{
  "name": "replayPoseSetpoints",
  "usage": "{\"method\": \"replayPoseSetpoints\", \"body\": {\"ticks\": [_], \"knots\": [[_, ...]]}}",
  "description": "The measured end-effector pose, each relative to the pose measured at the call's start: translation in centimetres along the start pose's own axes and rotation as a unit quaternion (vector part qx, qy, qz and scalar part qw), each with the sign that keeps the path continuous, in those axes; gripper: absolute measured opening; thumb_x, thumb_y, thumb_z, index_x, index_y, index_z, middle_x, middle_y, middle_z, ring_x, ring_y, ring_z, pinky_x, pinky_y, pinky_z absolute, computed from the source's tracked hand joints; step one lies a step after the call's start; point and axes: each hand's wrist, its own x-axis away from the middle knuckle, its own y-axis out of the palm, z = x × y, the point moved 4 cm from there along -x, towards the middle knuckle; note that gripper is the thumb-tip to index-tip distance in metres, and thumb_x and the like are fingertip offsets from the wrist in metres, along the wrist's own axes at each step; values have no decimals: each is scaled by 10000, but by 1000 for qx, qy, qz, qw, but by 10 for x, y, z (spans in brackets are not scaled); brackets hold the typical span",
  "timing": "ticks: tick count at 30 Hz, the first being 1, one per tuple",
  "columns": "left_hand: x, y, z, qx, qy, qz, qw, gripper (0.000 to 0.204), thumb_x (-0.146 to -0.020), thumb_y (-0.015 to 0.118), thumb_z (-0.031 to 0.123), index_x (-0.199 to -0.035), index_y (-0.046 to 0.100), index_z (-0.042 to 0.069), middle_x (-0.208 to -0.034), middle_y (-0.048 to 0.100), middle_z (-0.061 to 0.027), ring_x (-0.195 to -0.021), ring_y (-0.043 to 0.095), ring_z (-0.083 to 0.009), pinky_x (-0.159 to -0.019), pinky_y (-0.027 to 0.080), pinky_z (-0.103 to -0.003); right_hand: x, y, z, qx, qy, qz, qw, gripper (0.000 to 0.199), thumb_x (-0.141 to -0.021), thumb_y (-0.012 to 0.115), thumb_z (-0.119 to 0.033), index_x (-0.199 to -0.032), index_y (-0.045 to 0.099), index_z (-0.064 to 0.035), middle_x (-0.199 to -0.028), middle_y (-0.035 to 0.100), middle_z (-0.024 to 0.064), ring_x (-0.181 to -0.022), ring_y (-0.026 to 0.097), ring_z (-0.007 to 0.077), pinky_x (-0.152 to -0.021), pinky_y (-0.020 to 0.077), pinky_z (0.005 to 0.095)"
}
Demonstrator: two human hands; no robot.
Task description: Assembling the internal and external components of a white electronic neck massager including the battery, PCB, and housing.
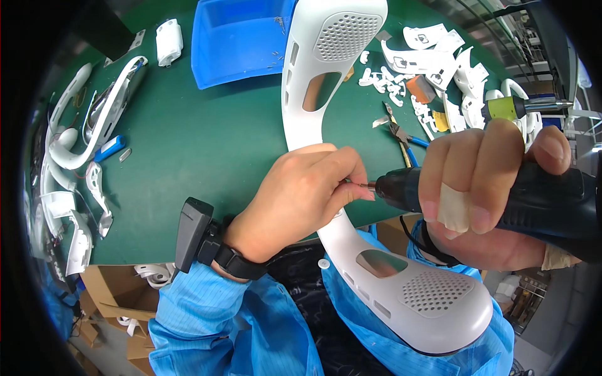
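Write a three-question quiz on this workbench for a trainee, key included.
1. True or false: the right hand holds the black driver while the left hand is on the white curved part.
2. What colour is the tray on the bench? A) orange B) blue C) white
3. Fill in: in the picture, the pliers lie to the ____ of the tray.

Key: 1. True. 2. B. 3. right.

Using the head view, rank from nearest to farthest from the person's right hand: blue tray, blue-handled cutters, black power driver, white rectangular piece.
From the right hand:
1. black power driver, in its grip
2. blue-handled cutters, beyond it, leftward
3. blue tray, farther left
4. white rectangular piece, left of the tray
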Motion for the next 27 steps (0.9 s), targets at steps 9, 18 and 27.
{"method": "replayPoseSetpoints", "body": {"ticks": [9, 18, 27], "knots": [[3, -2, -1, -16, 24, 24, 999, 106, -860, 707, -21, -961, 705, 10, -887, 715, -138, -777, 690, -328, -693, 542, -373, 4, -5, 8, 33, -2, 30, 999, 1034, -841, 644, -760, -1527, 380, -34, -892, 589, 54, -699, 555, 167, -570, 483, 330], [4, -4, -7, 100, -40, 46, 993, 286, -947, 579, -79, -1216, 631, 6, -1007, 766, -125, -990, 756, -213, -781, 566, -302, 11, 12, 21, -35, 1, 22, 999, 895, -809, 733, -705, -1346, 434, -55, -912, 595, 72, -704, 566, 182, -588, 485, 311], [4, -3, -5, 59, 1, 48, 997, 271, -931, 614, -69, -1188, 641, 14, -1021, 744, -124, -975, 758, -263, -797, 577, -316, 21, 29, 23, -50, 65, 144, 986, 724, -832, 744, -649, -1221, 454, -111, -858, 614, 94, -623, 575, 205, -587, 506, 351]]}}
